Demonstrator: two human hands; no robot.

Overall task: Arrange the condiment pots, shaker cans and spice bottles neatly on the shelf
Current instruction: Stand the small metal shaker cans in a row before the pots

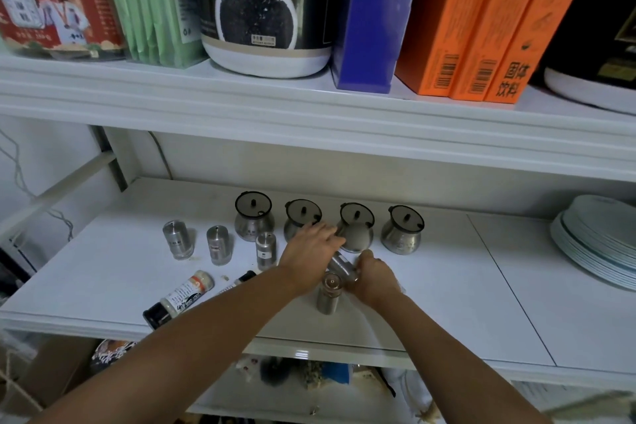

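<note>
On the white shelf [447, 286], several steel condiment pots with dark lids stand in a back row, the rightmost pot [402, 231] apart from my hands. Three steel shaker cans [219, 244] stand left of centre. Both hands meet on a tilted shaker can [340, 266]: my left hand [309, 248] lies over its upper end, my right hand [373, 277] grips its lower end. Another upright shaker can [328, 293] stands just below them. A spice bottle [179, 298] with a black cap lies on its side at the front left. A second lying bottle [241, 280] is partly hidden by my left forearm.
A stack of pale plates [599, 241] sits at the shelf's right end. The upper shelf holds a red tin [51, 0], a black tub [261, 7], a blue box [375, 17] and orange boxes [481, 27]. Cluttered packets [303, 372] lie on the shelf below.
</note>
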